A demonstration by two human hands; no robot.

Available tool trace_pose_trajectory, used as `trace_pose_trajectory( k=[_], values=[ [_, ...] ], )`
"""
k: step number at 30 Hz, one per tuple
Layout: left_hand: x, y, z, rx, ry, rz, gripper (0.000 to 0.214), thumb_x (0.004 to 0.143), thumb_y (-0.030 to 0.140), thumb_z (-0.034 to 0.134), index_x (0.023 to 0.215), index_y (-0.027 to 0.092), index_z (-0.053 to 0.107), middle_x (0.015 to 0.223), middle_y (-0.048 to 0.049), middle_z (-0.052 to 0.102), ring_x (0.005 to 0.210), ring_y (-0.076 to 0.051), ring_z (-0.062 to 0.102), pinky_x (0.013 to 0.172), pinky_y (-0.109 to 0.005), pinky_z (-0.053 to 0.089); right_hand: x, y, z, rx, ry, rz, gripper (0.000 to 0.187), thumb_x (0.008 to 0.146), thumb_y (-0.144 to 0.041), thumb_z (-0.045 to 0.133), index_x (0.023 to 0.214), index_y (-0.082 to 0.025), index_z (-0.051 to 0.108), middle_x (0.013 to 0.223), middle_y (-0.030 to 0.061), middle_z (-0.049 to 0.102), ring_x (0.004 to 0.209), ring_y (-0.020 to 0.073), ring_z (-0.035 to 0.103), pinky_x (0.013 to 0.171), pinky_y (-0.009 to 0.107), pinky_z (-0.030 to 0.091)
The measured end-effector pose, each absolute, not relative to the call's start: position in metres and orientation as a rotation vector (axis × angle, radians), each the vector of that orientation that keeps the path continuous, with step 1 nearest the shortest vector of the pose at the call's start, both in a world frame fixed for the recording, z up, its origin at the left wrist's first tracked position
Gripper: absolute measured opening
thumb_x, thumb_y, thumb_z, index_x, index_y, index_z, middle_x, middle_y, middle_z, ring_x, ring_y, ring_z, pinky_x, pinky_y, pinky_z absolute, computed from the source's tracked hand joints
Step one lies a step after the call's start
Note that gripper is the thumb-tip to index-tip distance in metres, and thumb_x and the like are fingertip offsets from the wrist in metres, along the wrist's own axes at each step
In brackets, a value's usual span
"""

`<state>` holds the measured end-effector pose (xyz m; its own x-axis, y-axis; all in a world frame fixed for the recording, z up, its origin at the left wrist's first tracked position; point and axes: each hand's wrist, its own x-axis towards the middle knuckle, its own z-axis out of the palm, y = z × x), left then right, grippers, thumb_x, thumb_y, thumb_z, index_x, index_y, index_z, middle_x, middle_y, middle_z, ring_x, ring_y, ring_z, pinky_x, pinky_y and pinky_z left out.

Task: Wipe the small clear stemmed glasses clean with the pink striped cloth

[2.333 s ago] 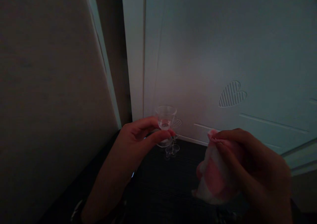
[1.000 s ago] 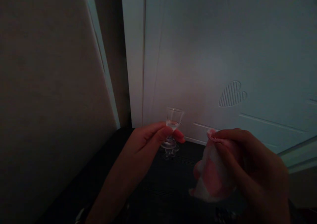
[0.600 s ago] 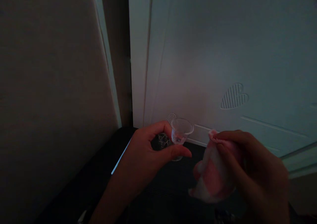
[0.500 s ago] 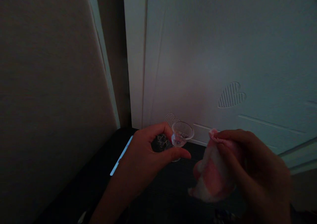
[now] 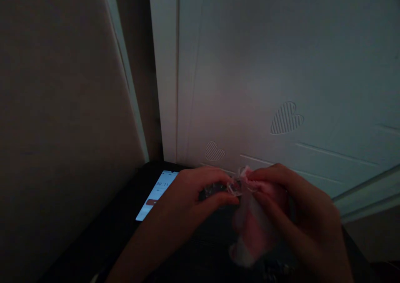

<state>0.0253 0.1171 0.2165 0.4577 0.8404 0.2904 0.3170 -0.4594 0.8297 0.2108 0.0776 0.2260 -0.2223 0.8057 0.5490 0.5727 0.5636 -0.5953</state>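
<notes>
The scene is dim. My left hand [image 5: 193, 195] is closed around a small clear stemmed glass [image 5: 233, 188], tipped on its side with the mouth toward my right hand. My right hand [image 5: 290, 204] grips a pink and white cloth [image 5: 250, 233] and presses a corner of it against the glass's mouth. Both hands meet above a dark tabletop [image 5: 125, 233].
A lit phone [image 5: 157, 194] showing a timer lies on the dark table left of my left hand. Behind stands a white panel [image 5: 265, 87] with embossed striped hearts. A beige padded panel [image 5: 62, 108] fills the left.
My left hand lowered and tipped the glass from upright to sideways. My right hand brought the cloth up to the glass's mouth. The phone came into view.
</notes>
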Motion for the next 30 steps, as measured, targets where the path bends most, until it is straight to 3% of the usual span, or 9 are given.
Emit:
trace_pose_trajectory(
  k=[9,15,21,30],
  values=[
    [0.021,0.11,0.218,1.896,1.116,1.176,0.007,0.078,0.03,0.064,0.079,0.023,0.066,0.078,0.0037,0.07,0.074,-0.015,0.063,0.07,-0.023,0.046,0.205,0.074,0.227,-1.113,-1.877,0.302,0.022,0.084,-0.018,0.058,0.101,-0.031,0.06,0.091,-0.0066,0.063,0.08,0.0088,0.06,0.065,0.017,0.044],
    [0.024,0.109,0.215,1.974,1.151,1.35,0.008,0.076,0.027,0.068,0.083,0.024,0.066,0.087,0.0047,0.069,0.083,-0.013,0.062,0.076,-0.02,0.045,0.202,0.074,0.226,-1.121,-1.848,0.302,0.024,0.084,-0.017,0.057,0.103,-0.031,0.059,0.093,-0.0059,0.063,0.085,0.0103,0.061,0.069,0.018,0.044],
    [0.026,0.112,0.216,2.044,1.147,1.413,0.006,0.08,0.024,0.064,0.085,0.027,0.064,0.09,0.0058,0.068,0.085,-0.013,0.061,0.076,-0.02,0.043,0.193,0.072,0.226,-1.084,-1.724,0.29,0.021,0.081,-0.017,0.058,0.096,-0.031,0.062,0.087,-0.0058,0.065,0.076,0.0109,0.061,0.062,0.019,0.045],
    [0.024,0.102,0.22,2.054,1.194,1.427,0.01,0.079,0.025,0.064,0.087,0.03,0.062,0.081,0.01,0.067,0.07,-0.01,0.061,0.063,-0.018,0.043,0.194,0.076,0.228,-1.059,-1.793,0.227,0.022,0.081,-0.015,0.057,0.097,-0.03,0.06,0.086,-0.0032,0.063,0.072,0.0128,0.061,0.051,0.022,0.043]
  ],
)
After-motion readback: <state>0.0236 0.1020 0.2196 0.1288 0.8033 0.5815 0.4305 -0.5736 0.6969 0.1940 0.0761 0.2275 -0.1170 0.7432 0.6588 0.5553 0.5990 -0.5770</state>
